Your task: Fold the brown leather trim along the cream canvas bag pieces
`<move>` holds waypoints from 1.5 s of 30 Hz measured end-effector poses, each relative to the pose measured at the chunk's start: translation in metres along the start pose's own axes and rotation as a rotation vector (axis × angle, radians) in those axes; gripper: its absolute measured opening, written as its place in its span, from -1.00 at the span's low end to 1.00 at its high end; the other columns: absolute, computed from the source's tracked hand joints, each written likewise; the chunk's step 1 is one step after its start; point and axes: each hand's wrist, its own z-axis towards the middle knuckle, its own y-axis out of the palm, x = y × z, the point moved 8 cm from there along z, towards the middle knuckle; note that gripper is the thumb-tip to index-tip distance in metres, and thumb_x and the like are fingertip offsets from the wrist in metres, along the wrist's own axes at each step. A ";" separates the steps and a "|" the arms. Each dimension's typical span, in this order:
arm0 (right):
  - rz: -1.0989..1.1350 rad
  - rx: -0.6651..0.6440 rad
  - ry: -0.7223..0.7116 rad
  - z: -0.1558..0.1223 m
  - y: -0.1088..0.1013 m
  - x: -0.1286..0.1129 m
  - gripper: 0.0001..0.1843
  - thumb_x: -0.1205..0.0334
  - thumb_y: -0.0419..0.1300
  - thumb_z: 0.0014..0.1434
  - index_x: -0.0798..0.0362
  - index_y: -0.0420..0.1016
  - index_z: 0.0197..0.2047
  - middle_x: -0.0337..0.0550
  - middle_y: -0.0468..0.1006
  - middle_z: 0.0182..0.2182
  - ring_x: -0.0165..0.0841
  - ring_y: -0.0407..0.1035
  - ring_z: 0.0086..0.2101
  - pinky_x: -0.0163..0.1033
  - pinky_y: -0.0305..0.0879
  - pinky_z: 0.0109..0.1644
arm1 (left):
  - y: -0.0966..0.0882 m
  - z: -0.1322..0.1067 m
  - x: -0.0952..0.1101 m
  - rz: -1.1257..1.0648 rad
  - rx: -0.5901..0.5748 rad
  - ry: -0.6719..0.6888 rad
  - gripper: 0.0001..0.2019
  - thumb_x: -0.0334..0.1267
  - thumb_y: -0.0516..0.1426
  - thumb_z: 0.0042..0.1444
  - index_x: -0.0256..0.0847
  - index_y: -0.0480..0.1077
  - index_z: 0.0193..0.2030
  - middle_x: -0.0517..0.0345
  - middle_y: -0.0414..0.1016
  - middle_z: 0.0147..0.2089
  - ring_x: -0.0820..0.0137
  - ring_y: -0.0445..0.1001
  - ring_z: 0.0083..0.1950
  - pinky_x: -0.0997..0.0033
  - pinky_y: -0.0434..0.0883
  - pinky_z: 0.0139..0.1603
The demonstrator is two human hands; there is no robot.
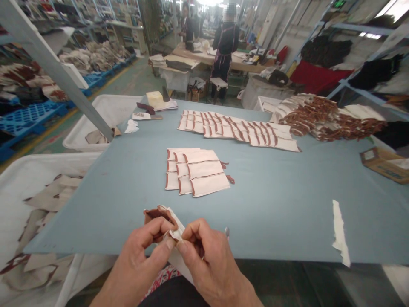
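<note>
Both of my hands pinch a cream fabric piece with brown trim (166, 215) at the table's near edge. My left hand (143, 247) grips its edge between thumb and forefinger. Close beside it, my right hand (209, 251) pinches the same piece, fingertips almost touching the left ones. Part of the fabric hangs below my hands, and its brown inner side shows at the upper left. A small metal object (227, 233), mostly hidden, lies just past my right knuckles. Beyond my hands, several cream panels with brown edging (207, 172) lie overlapped on the table.
A long overlapped row of similar panels (236, 130) stretches across the blue-green table (281, 187). A heap of brown-trimmed pieces (319, 115) and a cardboard box (383, 164) sit right. White bins (92, 160) with fabric stand left. A metal post (60, 68) rises there. People stand behind.
</note>
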 end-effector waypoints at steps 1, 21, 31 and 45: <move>0.015 0.014 0.009 -0.001 0.001 0.002 -0.79 0.07 0.19 0.40 -0.01 0.41 -0.24 -0.36 0.41 -0.53 -0.42 0.31 -0.53 -0.33 0.15 -0.42 | 0.000 0.000 0.001 0.001 0.032 0.019 -0.70 -0.05 0.16 0.36 -0.13 0.47 -0.37 0.26 0.46 -0.37 0.36 0.39 -0.32 0.47 0.35 -0.26; -0.148 0.210 0.009 -0.004 0.015 0.010 -0.96 0.26 0.18 0.14 -0.04 0.39 -0.28 -0.45 0.37 -0.61 -0.43 0.28 -0.63 -0.30 0.08 -0.47 | 0.002 0.007 0.012 0.108 0.063 0.061 -0.73 -0.22 0.16 0.22 -0.15 0.54 -0.50 0.26 0.53 -0.54 0.42 0.45 -0.50 0.56 0.39 -0.44; 0.010 0.165 0.071 -0.012 0.018 0.008 -0.90 0.30 0.23 0.13 -0.04 0.40 -0.26 -0.42 0.36 -0.55 -0.42 0.30 -0.54 -0.32 0.19 -0.41 | -0.007 -0.003 0.011 0.104 0.008 0.120 -0.67 -0.11 0.20 0.38 -0.15 0.52 -0.43 0.27 0.53 -0.46 0.42 0.48 -0.42 0.56 0.39 -0.33; 0.019 0.010 -0.548 0.008 -0.025 -0.041 -0.91 0.31 0.21 0.47 0.00 0.57 -0.07 -0.06 0.78 -0.13 -0.34 0.67 -0.12 -0.28 0.57 0.00 | -0.004 0.000 0.017 0.051 -0.138 0.161 -0.70 -0.12 0.29 0.30 -0.13 0.55 -0.47 0.25 0.54 -0.49 0.42 0.46 -0.45 0.57 0.37 -0.40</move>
